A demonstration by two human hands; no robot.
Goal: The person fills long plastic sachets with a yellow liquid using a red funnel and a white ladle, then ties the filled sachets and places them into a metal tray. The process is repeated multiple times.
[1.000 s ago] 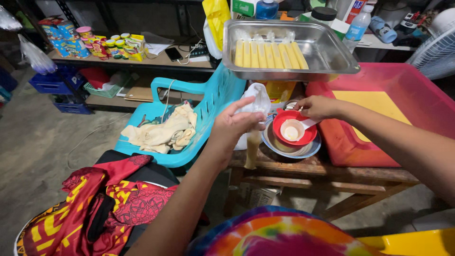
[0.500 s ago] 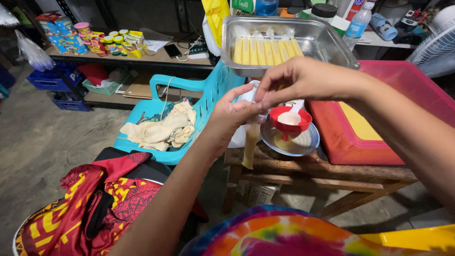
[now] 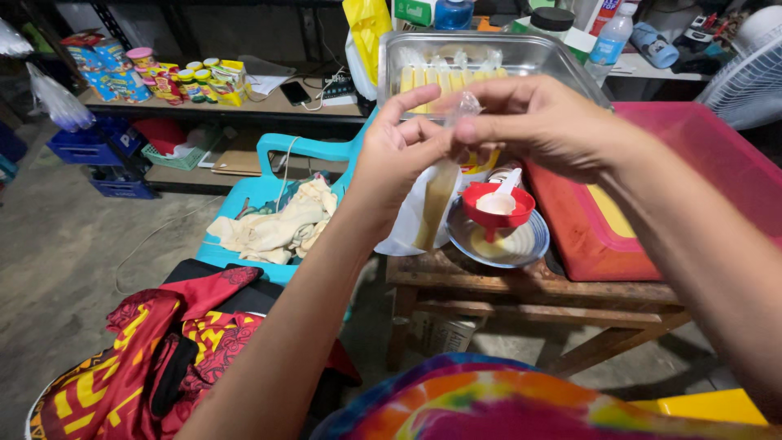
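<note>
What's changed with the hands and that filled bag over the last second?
The right hand let go of the white scoop, which now rests in the red funnel, and came across to pinch the top of the narrow filled bag. The left hand kept its hold and lifted the bag higher, in front of the metal tray. Funnel, bowl, tray and red tub stayed put.

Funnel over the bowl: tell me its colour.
The funnel is red, with a white scoop resting in it. The head view shows it clearly.
</note>
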